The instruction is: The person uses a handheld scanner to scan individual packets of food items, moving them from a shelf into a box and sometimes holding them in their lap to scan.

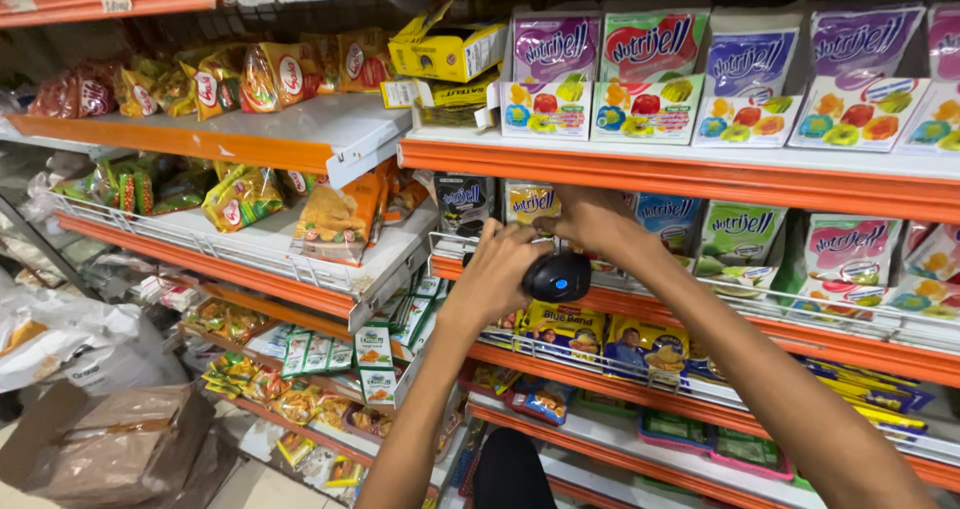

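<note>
- i see orange-edged shop shelves packed with pouches and snack bags; a brown box sits on the floor, lower left.
- my left hand is raised and clenched around a black handheld scanner — it sits just before the middle shelf's rail.
- my right hand reaches above it, fingers grasping a small yellow pouch on that shelf.

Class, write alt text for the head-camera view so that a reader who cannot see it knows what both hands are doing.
Two bare hands reach into an orange-edged shop shelf: the left hand grips a small black handheld scanner with a blue light, and the right hand touches a yellow-and-white sachet beside it. Rows of purple, green and pink dessert-mix packets fill the shelves around them.
</note>
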